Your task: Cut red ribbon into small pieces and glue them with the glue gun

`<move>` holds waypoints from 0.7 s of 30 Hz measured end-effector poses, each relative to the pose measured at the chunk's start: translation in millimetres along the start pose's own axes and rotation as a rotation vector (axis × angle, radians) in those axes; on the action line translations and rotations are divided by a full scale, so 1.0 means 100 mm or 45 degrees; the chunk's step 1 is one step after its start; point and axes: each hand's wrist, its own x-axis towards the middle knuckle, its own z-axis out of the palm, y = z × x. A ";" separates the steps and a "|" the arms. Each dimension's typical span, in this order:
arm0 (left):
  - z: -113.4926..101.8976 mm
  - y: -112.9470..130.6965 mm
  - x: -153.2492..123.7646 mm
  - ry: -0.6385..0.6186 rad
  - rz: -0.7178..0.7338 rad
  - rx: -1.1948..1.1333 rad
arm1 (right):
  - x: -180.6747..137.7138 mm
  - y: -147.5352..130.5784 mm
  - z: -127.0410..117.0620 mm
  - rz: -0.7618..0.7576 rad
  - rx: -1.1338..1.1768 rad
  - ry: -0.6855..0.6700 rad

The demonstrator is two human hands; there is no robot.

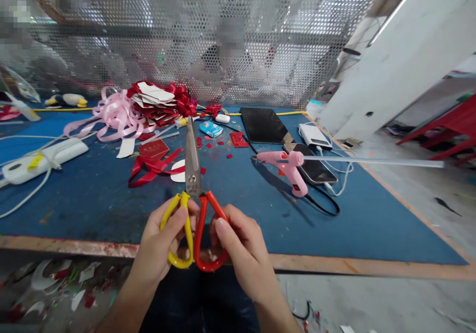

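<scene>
Both my hands hold a pair of scissors point(192, 167) above the near edge of a blue table point(92, 194), blades closed and pointing away from me. My left hand point(161, 244) grips the yellow handle loop point(178, 234), thumb across it. My right hand point(241, 246) grips the red handle loop point(206, 234). A pink glue gun point(288, 167) with a long clear glue stick point(372, 161) stands on the table to the right of the scissors.
Pink ribbon point(111, 112), red bows and cards point(159, 102), and red ribbon strips point(148, 167) lie at the back. A white power strip point(40, 159) is left; a phone point(316, 167), power bank point(314, 136) and black mesh sheet point(262, 124) are right. A perforated screen point(186, 35) has people behind it.
</scene>
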 end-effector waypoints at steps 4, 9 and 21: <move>0.06 -0.01 -0.05 -0.006 0.091 0.218 | 0.06 -0.04 0.00 -0.054 -0.020 0.067; 0.11 -0.05 -0.14 0.086 0.193 0.180 | 0.06 -0.03 0.06 -0.111 -0.066 0.089; 0.12 -0.16 -0.19 0.088 0.164 0.104 | -0.09 0.13 0.13 -0.111 0.027 0.290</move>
